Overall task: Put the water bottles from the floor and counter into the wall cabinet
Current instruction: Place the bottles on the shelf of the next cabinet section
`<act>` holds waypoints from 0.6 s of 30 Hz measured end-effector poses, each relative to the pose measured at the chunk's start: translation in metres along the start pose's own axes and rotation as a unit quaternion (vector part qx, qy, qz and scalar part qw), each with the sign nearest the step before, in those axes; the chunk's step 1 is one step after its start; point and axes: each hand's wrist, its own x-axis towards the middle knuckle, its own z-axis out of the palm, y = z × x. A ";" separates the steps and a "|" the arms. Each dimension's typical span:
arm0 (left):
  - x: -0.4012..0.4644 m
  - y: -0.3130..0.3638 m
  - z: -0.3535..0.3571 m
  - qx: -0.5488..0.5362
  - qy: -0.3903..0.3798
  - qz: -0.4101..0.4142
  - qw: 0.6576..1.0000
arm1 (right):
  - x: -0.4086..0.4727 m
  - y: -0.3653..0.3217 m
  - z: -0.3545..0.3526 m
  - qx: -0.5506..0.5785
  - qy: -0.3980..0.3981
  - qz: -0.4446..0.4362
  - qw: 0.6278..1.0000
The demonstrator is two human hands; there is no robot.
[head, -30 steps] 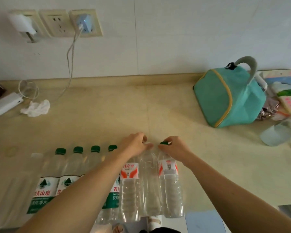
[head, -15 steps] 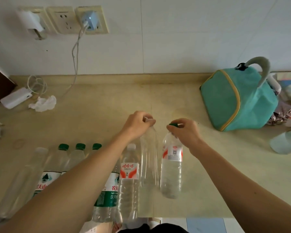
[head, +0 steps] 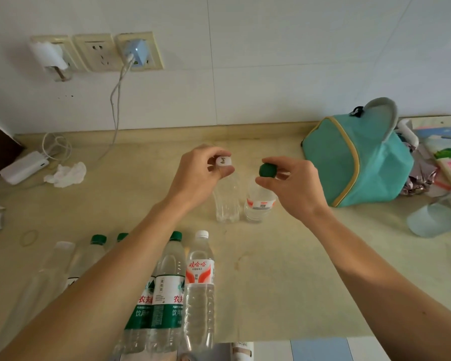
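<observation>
Bottles: two held by caps above beige table point(head: 271, 282). Left hand point(head: 198, 175) grip closed on white cap of clear unlabelled bottle point(head: 227, 201); right hand point(head: 292, 186) grip closed on green cap of red-labelled bottle point(head: 259, 204). Both hang upright, just beside each other. Row of other bottles point(head: 167, 295) stands at near edge, w/ teal bag point(head: 349, 165) at right.

Desk point(head: 284, 277): beige, faintly stained. Bag point(head: 349, 162): teal, yellow piping, grey handle. Held bottles: clear one point(head: 227, 201), white cap; other point(head: 259, 204), green cap, red-white label. Near-edge bottles: green-white labels point(head: 167, 303), green caps; one red-white label point(head: 200, 272), white cap. Tissue point(head: 67, 174): white.
</observation>
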 end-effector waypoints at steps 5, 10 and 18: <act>0.003 -0.001 0.002 0.019 -0.003 0.020 1.000 | 0.004 0.001 0.003 -0.011 -0.003 -0.020 1.000; 0.000 -0.006 0.006 0.016 -0.014 0.024 0.999 | 0.008 0.001 0.003 -0.030 -0.012 -0.035 0.999; 0.007 -0.005 0.002 0.008 -0.079 -0.010 0.997 | 0.012 0.016 0.002 -0.029 -0.036 -0.040 0.998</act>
